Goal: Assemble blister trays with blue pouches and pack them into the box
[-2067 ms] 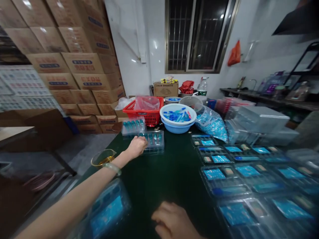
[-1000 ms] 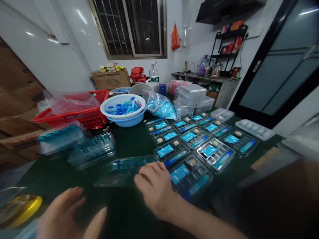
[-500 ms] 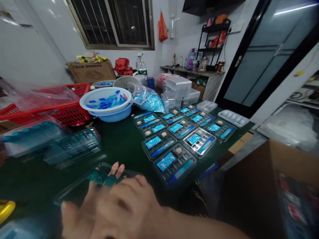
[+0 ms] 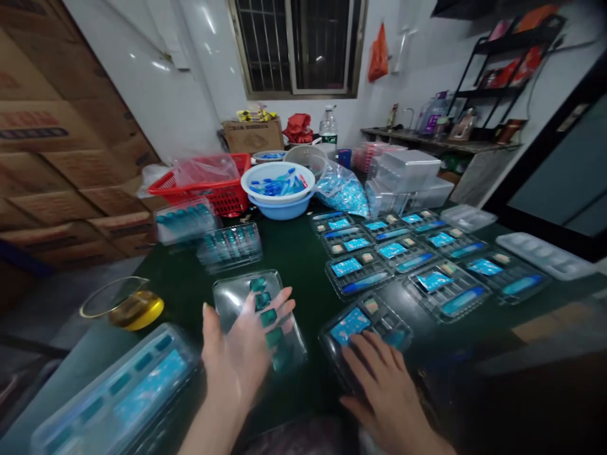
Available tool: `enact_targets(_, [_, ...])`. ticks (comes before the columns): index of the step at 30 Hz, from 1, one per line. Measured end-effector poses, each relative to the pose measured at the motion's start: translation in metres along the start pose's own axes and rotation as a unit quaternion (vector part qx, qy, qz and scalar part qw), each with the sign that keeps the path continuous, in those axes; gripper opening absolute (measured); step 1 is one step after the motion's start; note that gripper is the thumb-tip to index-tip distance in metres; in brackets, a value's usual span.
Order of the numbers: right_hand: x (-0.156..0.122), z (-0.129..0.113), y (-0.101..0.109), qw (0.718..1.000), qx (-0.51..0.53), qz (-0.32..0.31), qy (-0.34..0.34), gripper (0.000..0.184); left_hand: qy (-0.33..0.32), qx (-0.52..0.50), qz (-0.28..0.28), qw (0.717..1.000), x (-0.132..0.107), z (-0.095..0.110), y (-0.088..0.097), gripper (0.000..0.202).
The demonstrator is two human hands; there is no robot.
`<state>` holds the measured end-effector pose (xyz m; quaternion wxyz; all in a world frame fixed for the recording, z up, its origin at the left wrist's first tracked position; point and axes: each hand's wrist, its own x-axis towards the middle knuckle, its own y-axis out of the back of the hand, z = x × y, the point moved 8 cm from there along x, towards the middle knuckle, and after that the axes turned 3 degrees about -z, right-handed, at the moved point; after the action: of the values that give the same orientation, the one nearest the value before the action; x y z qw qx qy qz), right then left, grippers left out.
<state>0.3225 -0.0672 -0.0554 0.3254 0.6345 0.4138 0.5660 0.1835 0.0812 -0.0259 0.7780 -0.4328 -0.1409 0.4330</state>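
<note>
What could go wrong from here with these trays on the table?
The left hand is blurred over a clear tray of teal pieces, so a bump might tip them out. The right hand presses a packed tray close to its neighbours, possibly shifting them. The glass near the edge of the table could get knocked.

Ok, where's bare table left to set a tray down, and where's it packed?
Green tabletop shows between the clear tray at the left hand and the blister tray under the right hand. More shows further up, between the stacked clear trays and the blister tray rows, which are crowded, nearly edge to edge.
</note>
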Motion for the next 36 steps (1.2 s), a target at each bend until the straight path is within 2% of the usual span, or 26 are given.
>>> enact_targets(3, [0.010,-0.032,-0.008,0.999,0.025,-0.017,0.044,0.058,-0.019,0.064,-0.015,0.998,-0.005,0.011,-0.006,0.076])
enact_targets(6, [0.031,-0.060,-0.022,0.996,0.062,-0.048,0.052,0.064,-0.034,0.139,-0.038,0.989,-0.006,0.020,-0.011,0.078])
enact_targets(10, [0.055,-0.084,-0.029,0.986,0.131,-0.080,0.068,0.064,-0.043,0.194,-0.029,0.980,-0.008,0.032,-0.014,0.077])
enact_targets(13, [0.061,-0.073,-0.016,0.982,0.174,-0.054,0.043,0.051,-0.057,0.206,-0.027,0.977,-0.009,0.041,-0.018,0.076])
enact_targets(16, [0.060,-0.053,0.008,0.981,0.191,0.020,0.016,0.046,-0.079,0.191,-0.030,0.978,-0.007,0.045,-0.024,0.074])
enact_targets(19, [0.058,-0.054,0.031,0.978,0.182,0.084,0.064,0.055,-0.099,0.143,-0.029,0.984,-0.005,0.038,-0.028,0.069])
enact_targets(23, [0.059,-0.069,0.047,0.969,0.168,0.149,0.107,0.042,-0.089,0.106,-0.041,0.990,-0.004,0.022,-0.038,0.070])
enact_targets(29, [0.060,-0.069,0.043,0.962,0.207,0.141,0.112,0.027,-0.045,0.153,-0.107,0.981,0.000,0.019,-0.046,0.085])
enact_targets(33, [0.054,-0.059,0.034,0.965,0.224,0.114,0.081,0.028,-0.025,0.183,-0.101,0.978,0.008,0.024,-0.037,0.085])
enact_targets(36, [0.051,-0.055,0.034,0.964,0.229,0.120,0.059,0.034,-0.052,0.178,-0.088,0.979,0.010,0.026,-0.036,0.084])
